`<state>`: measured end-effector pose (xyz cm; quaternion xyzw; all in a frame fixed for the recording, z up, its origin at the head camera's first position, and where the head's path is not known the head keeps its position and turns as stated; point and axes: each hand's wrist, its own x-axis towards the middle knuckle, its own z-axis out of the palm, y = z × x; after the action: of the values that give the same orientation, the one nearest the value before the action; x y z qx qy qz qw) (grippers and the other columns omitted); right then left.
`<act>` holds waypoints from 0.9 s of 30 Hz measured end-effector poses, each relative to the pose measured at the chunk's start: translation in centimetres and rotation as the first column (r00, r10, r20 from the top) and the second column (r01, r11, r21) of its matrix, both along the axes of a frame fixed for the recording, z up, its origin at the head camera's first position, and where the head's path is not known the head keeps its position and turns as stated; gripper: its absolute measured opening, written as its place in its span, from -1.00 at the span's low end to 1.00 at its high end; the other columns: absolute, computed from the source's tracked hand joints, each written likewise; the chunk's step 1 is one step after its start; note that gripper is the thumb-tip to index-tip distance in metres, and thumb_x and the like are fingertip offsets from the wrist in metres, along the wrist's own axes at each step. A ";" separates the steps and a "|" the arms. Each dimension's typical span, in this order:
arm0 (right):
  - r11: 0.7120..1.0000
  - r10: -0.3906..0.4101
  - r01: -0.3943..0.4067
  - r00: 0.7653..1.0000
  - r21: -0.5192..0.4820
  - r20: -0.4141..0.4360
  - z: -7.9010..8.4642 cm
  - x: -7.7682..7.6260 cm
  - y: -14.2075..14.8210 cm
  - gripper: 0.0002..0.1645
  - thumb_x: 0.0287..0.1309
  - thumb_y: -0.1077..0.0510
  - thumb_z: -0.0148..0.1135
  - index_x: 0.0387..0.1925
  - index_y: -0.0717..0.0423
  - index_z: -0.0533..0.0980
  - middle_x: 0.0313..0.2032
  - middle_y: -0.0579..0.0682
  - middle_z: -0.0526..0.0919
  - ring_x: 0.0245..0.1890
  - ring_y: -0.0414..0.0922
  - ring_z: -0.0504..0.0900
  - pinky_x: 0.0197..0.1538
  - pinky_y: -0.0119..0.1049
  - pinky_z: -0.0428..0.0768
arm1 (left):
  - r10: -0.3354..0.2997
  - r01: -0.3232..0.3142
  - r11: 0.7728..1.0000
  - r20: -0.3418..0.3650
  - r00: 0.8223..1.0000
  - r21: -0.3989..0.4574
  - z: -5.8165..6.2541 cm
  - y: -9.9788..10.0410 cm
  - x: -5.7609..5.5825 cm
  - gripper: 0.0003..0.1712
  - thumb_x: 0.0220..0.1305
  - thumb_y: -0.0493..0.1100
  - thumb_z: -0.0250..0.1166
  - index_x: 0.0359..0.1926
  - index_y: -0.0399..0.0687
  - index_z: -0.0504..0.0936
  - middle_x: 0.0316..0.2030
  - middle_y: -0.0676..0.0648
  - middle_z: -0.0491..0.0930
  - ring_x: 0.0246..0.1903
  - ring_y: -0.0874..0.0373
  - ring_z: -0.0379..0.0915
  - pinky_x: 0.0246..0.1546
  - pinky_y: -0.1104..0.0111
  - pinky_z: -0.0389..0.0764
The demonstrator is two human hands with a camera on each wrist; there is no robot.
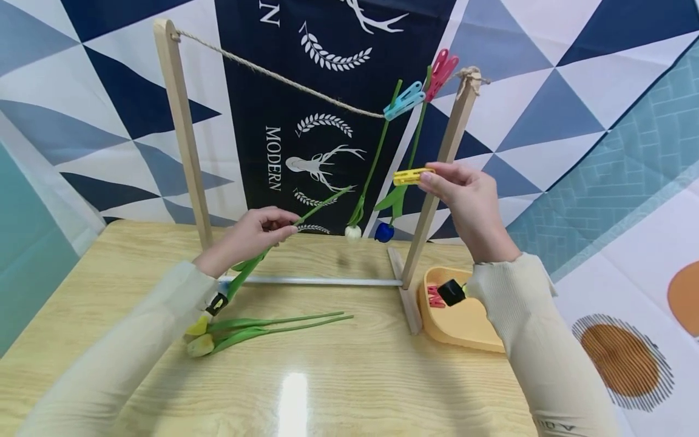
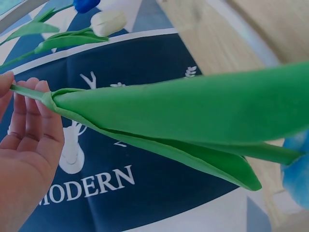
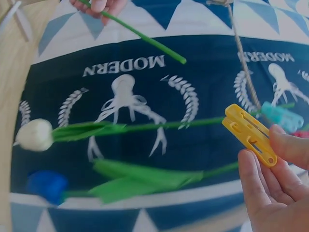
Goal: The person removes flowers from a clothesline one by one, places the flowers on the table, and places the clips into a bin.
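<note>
In the head view my left hand [image 1: 253, 233] pinches the green stem of an artificial tulip [image 1: 312, 212]. Its light blue bloom [image 2: 297, 169] shows at the right edge of the left wrist view. My right hand [image 1: 469, 197] holds a yellow clothespin [image 1: 409, 176] between thumb and fingers, in front of the right post. Behind it a white tulip [image 1: 353, 233] hangs head down from the rope [image 1: 284, 79] by a light blue clothespin [image 1: 404, 101]. Beside that, a blue tulip [image 1: 384, 232] hangs by a red clothespin [image 1: 441, 74].
A wooden frame with a left post [image 1: 182, 121] and right post [image 1: 445, 158] carries the rope. Two tulips, yellow [image 1: 198, 326] and cream [image 1: 201, 345], lie on the table [image 1: 327, 388]. An orange tray [image 1: 464, 337] at right contains red clothespins [image 1: 435, 296].
</note>
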<state>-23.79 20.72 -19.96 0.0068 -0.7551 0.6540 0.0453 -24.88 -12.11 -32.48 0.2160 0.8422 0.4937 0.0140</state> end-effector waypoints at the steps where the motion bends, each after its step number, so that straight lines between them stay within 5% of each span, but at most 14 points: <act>1: 1.000 -0.001 0.001 1.000 0.004 0.004 -0.5 0.1 0.4 -0.37 -0.13 0.00 0.44 0.01 0.18 0.55 -0.07 -0.05 0.55 -0.20 -0.24 0.67 -0.08 -0.55 0.56 | -0.006 0.006 1.000 0.002 1.000 -0.008 -0.2 0.0 0.1 -0.66 0.29 -0.09 0.21 0.03 -0.13 0.60 -0.26 -0.11 0.55 -0.39 0.13 0.43 -0.43 0.45 0.50; 8: 0.998 0.025 -0.022 0.999 -0.064 0.045 -4.1 0.7 3.4 -0.45 -0.02 0.07 0.39 0.01 0.25 0.53 -0.11 -0.05 0.53 -0.21 -0.27 0.68 -0.03 -0.51 0.55 | -0.047 0.050 0.996 0.042 0.998 -0.075 -1.8 -0.5 0.7 -0.69 0.29 -0.13 0.20 0.01 -0.13 0.61 -0.32 -0.11 0.57 -0.44 0.13 0.42 -0.48 0.41 0.51; 18: 0.980 0.035 -0.006 0.989 -0.201 0.142 -8.2 1.5 7.1 -0.77 0.01 0.17 0.37 -0.22 0.05 0.63 -0.13 -0.09 0.57 -0.24 -0.27 0.70 -0.05 -0.53 0.55 | -0.101 0.118 0.985 0.132 0.986 -0.126 -3.3 -0.8 1.5 -0.69 0.28 -0.15 0.21 0.01 -0.14 0.62 -0.29 -0.11 0.59 -0.48 0.17 0.40 -0.50 0.40 0.51; 27: 0.961 0.018 0.037 0.981 -0.273 0.194 -11.5 2.0 9.3 -0.89 0.05 0.25 0.32 -0.32 0.03 0.65 -0.29 -0.15 0.65 -0.30 -0.27 0.70 -0.09 -0.51 0.58 | -0.160 0.179 0.966 0.111 0.981 -0.189 -2.9 -0.4 1.8 -0.72 0.28 -0.17 0.21 -0.03 -0.16 0.64 -0.19 -0.13 0.61 -0.46 0.20 0.40 -0.47 0.40 0.50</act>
<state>-21.80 30.01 -31.43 -0.0672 -0.6577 0.7499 -0.0250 -23.03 -12.52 -35.34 0.2610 0.8640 0.4141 0.1177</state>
